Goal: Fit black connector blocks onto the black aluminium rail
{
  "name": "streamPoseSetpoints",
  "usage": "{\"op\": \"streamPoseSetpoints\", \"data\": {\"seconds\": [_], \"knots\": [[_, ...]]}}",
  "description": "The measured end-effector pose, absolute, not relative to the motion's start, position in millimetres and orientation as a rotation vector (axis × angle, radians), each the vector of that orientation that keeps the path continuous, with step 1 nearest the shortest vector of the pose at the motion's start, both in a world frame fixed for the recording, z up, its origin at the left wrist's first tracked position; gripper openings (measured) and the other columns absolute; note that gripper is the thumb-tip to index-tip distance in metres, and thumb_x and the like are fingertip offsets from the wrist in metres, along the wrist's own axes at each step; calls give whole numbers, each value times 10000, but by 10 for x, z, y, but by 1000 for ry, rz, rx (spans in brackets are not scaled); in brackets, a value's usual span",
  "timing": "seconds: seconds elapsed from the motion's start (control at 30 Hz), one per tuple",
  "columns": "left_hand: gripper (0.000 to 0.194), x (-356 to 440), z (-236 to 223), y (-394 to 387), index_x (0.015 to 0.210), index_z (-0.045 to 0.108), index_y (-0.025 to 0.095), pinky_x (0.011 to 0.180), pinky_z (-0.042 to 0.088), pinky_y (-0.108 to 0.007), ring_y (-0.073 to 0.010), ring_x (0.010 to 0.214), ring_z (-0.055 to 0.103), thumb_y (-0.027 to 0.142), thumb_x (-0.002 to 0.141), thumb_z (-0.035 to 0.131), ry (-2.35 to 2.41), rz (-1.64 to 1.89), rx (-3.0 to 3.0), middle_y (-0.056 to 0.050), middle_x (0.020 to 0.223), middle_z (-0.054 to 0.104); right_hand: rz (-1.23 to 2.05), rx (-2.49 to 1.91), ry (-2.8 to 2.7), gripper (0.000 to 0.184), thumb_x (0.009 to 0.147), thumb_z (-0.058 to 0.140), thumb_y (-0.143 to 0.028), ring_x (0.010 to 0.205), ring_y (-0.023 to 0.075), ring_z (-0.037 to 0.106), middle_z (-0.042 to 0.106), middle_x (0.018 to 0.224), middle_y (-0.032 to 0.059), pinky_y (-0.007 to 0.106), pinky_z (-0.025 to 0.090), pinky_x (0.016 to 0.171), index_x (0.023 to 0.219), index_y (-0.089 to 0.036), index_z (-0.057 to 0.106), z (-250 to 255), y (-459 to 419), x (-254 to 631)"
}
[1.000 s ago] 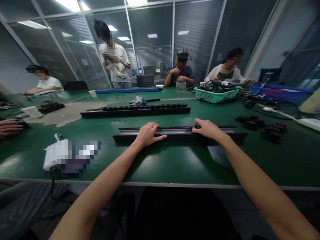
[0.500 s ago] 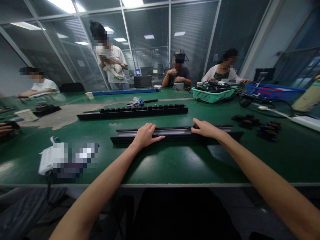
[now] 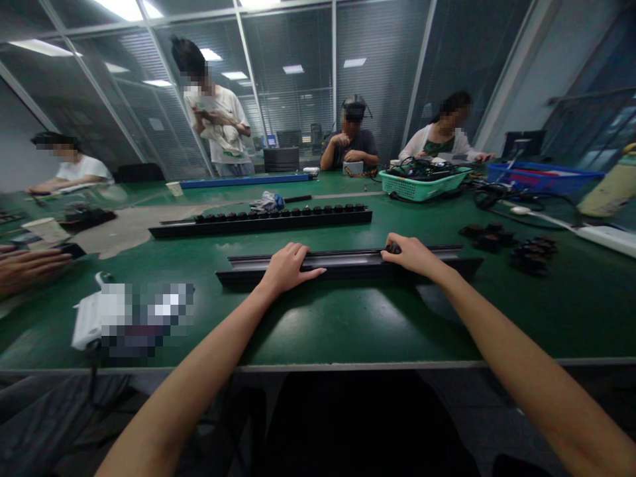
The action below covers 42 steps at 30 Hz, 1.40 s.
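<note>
A long black channel rail (image 3: 342, 273) with a pale inner strip lies across the green table in front of me. My left hand (image 3: 287, 266) is closed over it left of its middle, fingers across the far wall and thumb stretched along the near wall. Toward the rail's right part, my right hand (image 3: 411, 254) pinches a small round black part (image 3: 393, 248) at the channel. The fingers cover much of that part, and whether it sits inside the channel I cannot tell.
Behind lies another black rail (image 3: 268, 224) carrying a row of black parts. Loose black parts (image 3: 534, 254) are heaped at right. A green basket (image 3: 422, 187) of cables stands farther back. A white device (image 3: 94, 318) and a co-worker's hand (image 3: 32, 270) are at left.
My right hand has shifted slightly at the rail, and more of the small black part shows. At the left edge, a co-worker's hand has moved farther into view.
</note>
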<state>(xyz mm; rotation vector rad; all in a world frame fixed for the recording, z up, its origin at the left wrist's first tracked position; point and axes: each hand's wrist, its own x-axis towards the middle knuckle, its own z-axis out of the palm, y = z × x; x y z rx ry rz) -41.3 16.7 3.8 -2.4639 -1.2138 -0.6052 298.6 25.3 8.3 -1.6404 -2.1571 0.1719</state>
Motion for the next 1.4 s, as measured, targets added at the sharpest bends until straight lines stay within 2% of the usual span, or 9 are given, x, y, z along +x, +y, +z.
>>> {"op": "streamPoseSetpoints", "data": {"seconds": [0.87, 1.4], "knots": [[570, -416, 35, 166, 1034, 583, 176, 867, 484, -383, -272, 1008, 588, 711, 876, 463, -1225, -608, -2461, -119, 1049, 640, 110, -1723, -2166, 211, 790, 586, -427, 747, 206, 603, 684, 844, 50, 284, 402, 667, 876, -235, 573, 86, 318, 3207], [565, -402, 32, 174, 1018, 586, 177, 839, 485, -371, -267, 992, 588, 710, 882, 455, -1206, -589, -2440, -112, 1026, 644, 134, -1707, -2147, 210, 781, 584, -434, 787, 216, 624, 691, 858, 50, 288, 427, 685, 843, -240, 535, 65, 338, 3325]]}}
